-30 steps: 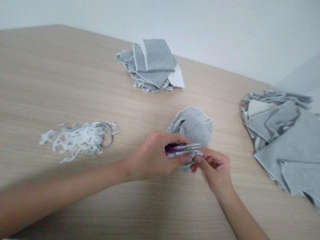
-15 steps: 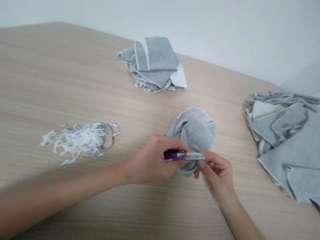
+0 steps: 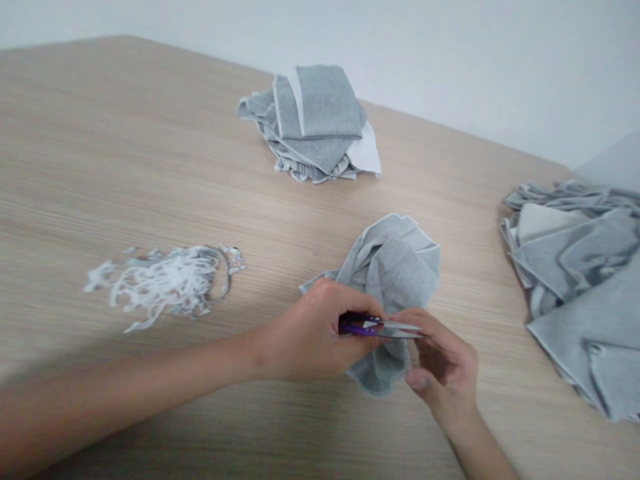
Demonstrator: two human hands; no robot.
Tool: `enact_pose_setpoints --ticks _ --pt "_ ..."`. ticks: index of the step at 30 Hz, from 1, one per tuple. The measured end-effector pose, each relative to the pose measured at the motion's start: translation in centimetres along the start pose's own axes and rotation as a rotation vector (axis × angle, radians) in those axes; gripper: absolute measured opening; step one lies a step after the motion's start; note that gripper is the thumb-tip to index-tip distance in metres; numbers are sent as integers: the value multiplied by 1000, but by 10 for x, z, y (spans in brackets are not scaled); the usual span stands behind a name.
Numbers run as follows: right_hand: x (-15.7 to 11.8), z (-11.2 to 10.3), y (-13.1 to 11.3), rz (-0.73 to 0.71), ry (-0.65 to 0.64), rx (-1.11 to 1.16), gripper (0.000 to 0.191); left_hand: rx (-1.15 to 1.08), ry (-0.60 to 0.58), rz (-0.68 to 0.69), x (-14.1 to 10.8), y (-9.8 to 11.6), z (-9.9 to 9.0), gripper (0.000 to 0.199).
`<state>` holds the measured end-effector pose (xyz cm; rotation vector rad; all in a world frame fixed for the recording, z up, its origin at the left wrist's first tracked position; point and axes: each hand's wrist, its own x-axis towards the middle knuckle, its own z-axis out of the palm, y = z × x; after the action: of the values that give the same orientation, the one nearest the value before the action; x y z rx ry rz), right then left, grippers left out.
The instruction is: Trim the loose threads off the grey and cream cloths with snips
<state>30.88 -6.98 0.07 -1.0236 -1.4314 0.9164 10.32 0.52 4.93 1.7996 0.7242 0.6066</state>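
My left hand (image 3: 320,333) is closed around thread snips (image 3: 380,327) with purple handles, their metal blades pointing right. Beneath them, a crumpled light grey fabric piece (image 3: 407,267) lies on the table. Part of it hangs below the snips, and whether the left fingers also grip it is hidden. At the blade tips is my right hand (image 3: 450,360), its thumb spread away from the other fingers. Those fingers reach behind the blades against the cloth; their tips are partly hidden.
Scraps of white and grey trimmings (image 3: 165,280) lie in a heap at left. A stack of folded grey fabric pieces (image 3: 325,113) sits near the table's back edge. A larger pile of grey cloth (image 3: 580,267) covers the right side. Behind the wooden table (image 3: 125,147) rises a white wall.
My right thumb has moved down and away from the snips' tips, parting from the other fingers. More of the fabric shows below and left of my left hand. The view has shifted slightly.
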Motion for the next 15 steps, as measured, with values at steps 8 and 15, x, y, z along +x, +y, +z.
enact_pose_setpoints --ticks 8,15 --pt "4 8 -2 -3 136 -68 8 16 23 -49 1 -4 4 18" --pt "7 8 -7 1 108 -4 21 -8 -24 -65 4 -4 0 18"
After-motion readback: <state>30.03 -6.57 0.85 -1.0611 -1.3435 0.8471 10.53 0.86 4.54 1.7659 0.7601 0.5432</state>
